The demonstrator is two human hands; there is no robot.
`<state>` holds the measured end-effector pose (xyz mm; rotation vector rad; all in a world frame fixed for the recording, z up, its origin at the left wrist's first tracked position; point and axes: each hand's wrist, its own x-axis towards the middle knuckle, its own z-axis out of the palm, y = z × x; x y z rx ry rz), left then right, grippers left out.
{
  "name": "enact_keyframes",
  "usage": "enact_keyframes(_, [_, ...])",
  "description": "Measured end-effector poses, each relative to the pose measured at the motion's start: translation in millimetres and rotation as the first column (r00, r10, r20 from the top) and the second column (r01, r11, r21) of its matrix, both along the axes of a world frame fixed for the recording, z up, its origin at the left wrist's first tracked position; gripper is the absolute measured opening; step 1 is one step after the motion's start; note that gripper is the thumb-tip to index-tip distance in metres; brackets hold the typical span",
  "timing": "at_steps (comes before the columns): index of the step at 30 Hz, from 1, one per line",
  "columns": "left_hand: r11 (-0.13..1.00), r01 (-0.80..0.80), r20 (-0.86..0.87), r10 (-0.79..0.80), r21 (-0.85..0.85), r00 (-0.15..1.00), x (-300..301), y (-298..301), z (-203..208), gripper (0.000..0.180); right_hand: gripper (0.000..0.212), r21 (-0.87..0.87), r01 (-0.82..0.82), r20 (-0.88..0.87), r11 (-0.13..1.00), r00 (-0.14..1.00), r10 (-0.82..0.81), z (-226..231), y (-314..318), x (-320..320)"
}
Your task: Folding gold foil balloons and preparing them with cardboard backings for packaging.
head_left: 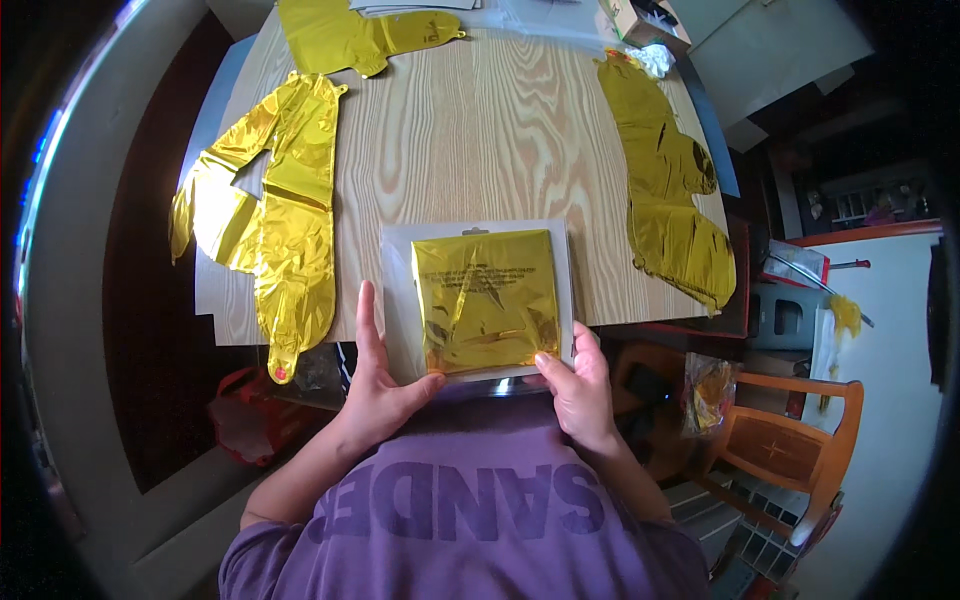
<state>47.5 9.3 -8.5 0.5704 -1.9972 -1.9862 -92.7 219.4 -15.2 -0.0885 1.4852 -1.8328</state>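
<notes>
A flat package (pixel 487 300) is upheld in front of me at the table's near edge. It is a folded gold foil balloon on a pale card in a clear sleeve, with small dark print. My right hand (pixel 582 392) grips its lower right corner, thumb on the front and other fingers mostly behind. At the lower left corner, my left hand (pixel 385 385) steadies it with the thumb on the front edge and a finger pointing up along the side. Flat gold foil balloons lie at the left (pixel 300 200) and the right (pixel 665 190).
Another gold balloon (pixel 345 40) lies at the far left of the wood-grain table (pixel 470 140). An open box (pixel 645 25) and crumpled white tissue (pixel 657 60) sit far right. A wooden chair (pixel 780 430) stands right, a red basket (pixel 245 415) below left.
</notes>
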Motion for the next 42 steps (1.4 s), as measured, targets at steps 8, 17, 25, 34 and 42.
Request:
enact_keyframes(8, [0.996,-0.013,-0.004,0.013,0.09,1.0,0.8,-3.4,-0.1,0.114,0.058,0.215,0.058,-0.383,0.975,0.923,0.029,8.2,14.2,-1.7])
enact_keyframes(17, [0.991,-0.039,0.066,0.048,-0.13,0.997,-2.6,9.1,-6.4,0.103,0.009,0.389,0.213,-0.768,0.896,0.613,0.188,22.0,19.7,6.4])
enact_keyframes(25, [0.288,0.312,0.364,0.146,-0.905,0.92,-24.2,-10.3,50.1,0.092,0.027,0.378,0.309,-0.925,0.873,0.17,0.34,0.8,5.7,-10.5])
enact_keyframes(34, [0.363,0.129,-0.021,-0.381,-0.923,0.924,-63.2,-27.8,-1.2,0.036,0.025,0.264,0.348,-0.963,0.9,0.044,0.266,3.7,-0.3,-19.8])
enact_keyframes(42, [0.44,0.012,-0.153,-0.338,-0.898,0.929,-69.6,-23.4,-10.9,0.02,0.024,0.303,0.158,-0.932,0.94,-0.155,0.327,1.8,-31.2,-5.9])
